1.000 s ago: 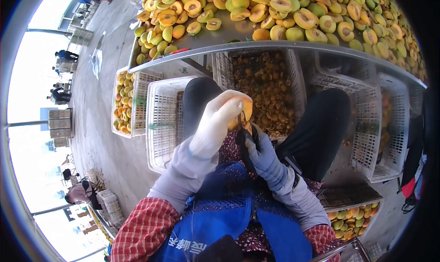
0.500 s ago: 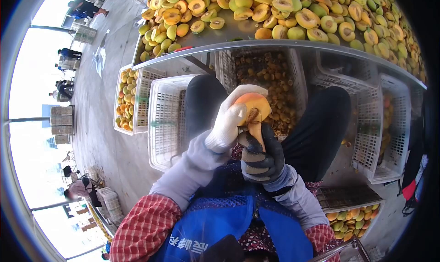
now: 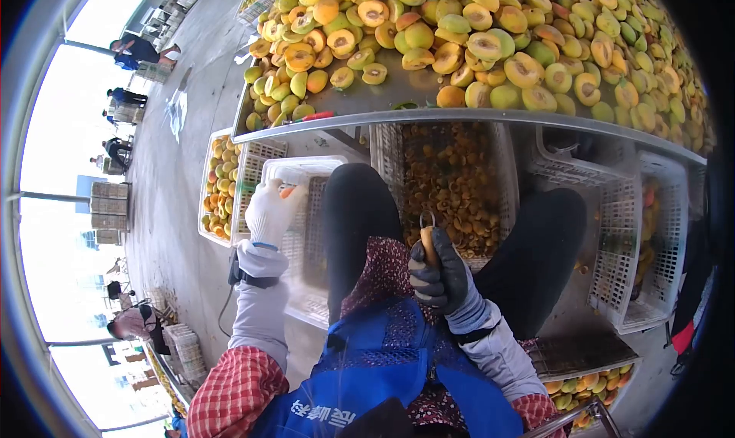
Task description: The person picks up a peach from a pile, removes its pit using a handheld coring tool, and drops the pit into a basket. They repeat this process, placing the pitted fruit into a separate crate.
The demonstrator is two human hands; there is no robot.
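My left hand (image 3: 268, 210), in a white glove, is over the left part of a white plastic crate (image 3: 304, 162). Its fingers are closed round a piece of peach (image 3: 287, 192), of which just a small orange patch shows. In a dark grey glove, my right hand (image 3: 442, 273) grips the wooden handle of a pitting tool (image 3: 430, 248). The tool's metal loop points up, away from me, with no fruit on it. Beyond it, a crate (image 3: 503, 174) between my knees holds many scooped-out brown pits and scraps.
A metal table (image 3: 367, 118) ahead carries a large heap of halved yellow peaches (image 3: 524, 70). A red-handled tool (image 3: 314, 117) lies near its edge. Crates of peaches stand at the left (image 3: 223, 179) and lower right (image 3: 589, 384). Several people work far left.
My left hand has moved left and down from my lap with the peach, over the white crate. The pitting tool has come out of the fruit and stays in my right hand.
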